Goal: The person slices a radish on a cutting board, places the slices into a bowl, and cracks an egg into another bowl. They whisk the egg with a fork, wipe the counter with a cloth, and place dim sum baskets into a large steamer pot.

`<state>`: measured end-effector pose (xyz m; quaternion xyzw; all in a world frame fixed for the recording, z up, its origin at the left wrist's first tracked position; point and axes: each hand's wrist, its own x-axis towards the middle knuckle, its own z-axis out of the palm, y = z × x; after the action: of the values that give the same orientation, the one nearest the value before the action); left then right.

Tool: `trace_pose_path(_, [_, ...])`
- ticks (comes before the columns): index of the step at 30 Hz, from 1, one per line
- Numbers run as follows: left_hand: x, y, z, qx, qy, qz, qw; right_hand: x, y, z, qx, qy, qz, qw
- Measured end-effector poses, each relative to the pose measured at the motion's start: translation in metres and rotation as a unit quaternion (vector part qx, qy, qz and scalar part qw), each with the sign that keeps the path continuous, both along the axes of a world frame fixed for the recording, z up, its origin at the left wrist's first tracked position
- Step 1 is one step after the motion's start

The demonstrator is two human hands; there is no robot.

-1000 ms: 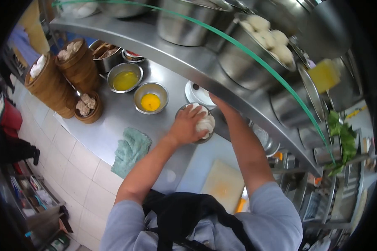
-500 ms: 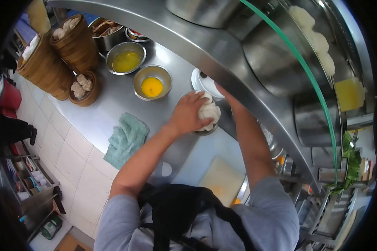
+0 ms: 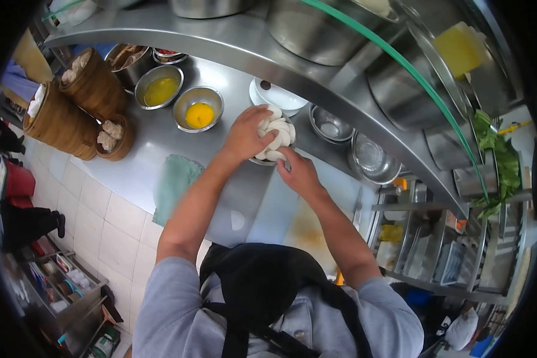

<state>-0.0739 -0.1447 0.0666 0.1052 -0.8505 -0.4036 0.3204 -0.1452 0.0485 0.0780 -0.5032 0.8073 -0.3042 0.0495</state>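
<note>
A metal bowl [image 3: 260, 161] holds a heap of flat, round white dough pieces [image 3: 278, 135]. My left hand [image 3: 247, 134] is wrapped over the left side of the heap, its thumb lying across the pieces. At the near right rim, my right hand [image 3: 299, 174] has its fingertips closed at the edge of one white piece. The bowl's far side is hidden by the heap and my left hand. Just beyond stands a white dish [image 3: 283, 98] with a dark round spot.
Metal bowls with egg yolk [image 3: 200, 115] and yellow liquid [image 3: 160, 90] stand left, near bamboo steamers [image 3: 71, 122]. A green cloth [image 3: 176, 182] lies on the counter. A cutting board [image 3: 307, 230] is in front of me. A steel shelf [image 3: 316, 89] overhangs the back; empty metal bowls [image 3: 373, 158] sit right.
My right hand has come from beneath the shelf, by the white dish, to the near rim of the dough bowl. My left hand stays on the pieces. The camera view has shifted.
</note>
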Motion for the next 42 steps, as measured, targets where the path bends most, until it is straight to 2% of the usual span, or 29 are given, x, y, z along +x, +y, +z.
trace_pose_path(3, [0.002, 0.001, -0.001, -0.018, 0.026, 0.013, 0.999, 0.003, -0.001, -0.003, 0.022, -0.025, -0.032, 0.999])
trace_pose_path(5, [0.002, -0.001, -0.003, -0.014, 0.039, 0.019, 0.999, 0.001, -0.004, -0.006, -0.015, 0.048, 0.017, 0.999])
trace_pose_path(9, [0.004, -0.004, -0.004, 0.024, 0.069, 0.037, 0.997, -0.005, -0.007, 0.002, 0.006, 0.095, 0.063, 0.993])
trace_pose_path(15, [0.009, -0.008, -0.019, 0.117, 0.125, 0.088, 0.981, 0.004, -0.003, 0.009, 0.032, 0.045, 0.012, 0.998])
trace_pose_path(18, [0.019, -0.003, -0.026, 0.113, 0.102, 0.130, 0.980, 0.010, 0.000, 0.003, 0.038, 0.027, -0.023, 0.999])
trace_pose_path(20, [0.026, 0.003, -0.031, 0.110, 0.101, 0.134, 0.980, 0.015, 0.001, 0.005, 0.092, -0.034, -0.062, 0.993])
trace_pose_path(25, [0.047, 0.015, -0.036, 0.081, 0.134, 0.152, 0.976, 0.011, 0.005, -0.007, 0.041, -0.016, -0.040, 0.998])
trace_pose_path(27, [0.080, 0.022, -0.030, 0.111, 0.032, 0.093, 0.989, 0.008, 0.007, -0.007, 0.027, -0.009, -0.034, 0.999])
trace_pose_path(29, [0.122, 0.026, -0.025, -0.029, -0.105, -0.013, 0.994, 0.008, 0.012, -0.006, 0.002, 0.007, -0.018, 1.000])
trace_pose_path(31, [0.161, 0.040, -0.023, -0.149, -0.144, -0.103, 0.973, 0.010, 0.014, 0.002, 0.021, -0.032, -0.038, 0.999])
trace_pose_path(33, [0.186, 0.060, -0.013, -0.144, -0.172, -0.168, 0.960, 0.012, 0.017, 0.001, 0.040, -0.070, -0.055, 0.995])
trace_pose_path(36, [0.197, 0.080, -0.016, -0.214, -0.208, -0.219, 0.929, 0.014, 0.020, -0.005, 0.031, -0.088, -0.076, 0.993])
trace_pose_path(38, [0.191, 0.084, -0.021, -0.210, -0.216, -0.214, 0.929, 0.018, 0.019, 0.001, 0.051, -0.133, -0.106, 0.984])
trace_pose_path(41, [0.180, 0.081, -0.021, -0.205, -0.239, -0.216, 0.924, 0.019, 0.024, -0.005, 0.013, -0.126, -0.121, 0.985])
trace_pose_path(42, [0.177, 0.078, -0.019, -0.211, -0.231, -0.178, 0.933, 0.020, 0.026, -0.002, 0.008, -0.126, -0.125, 0.984])
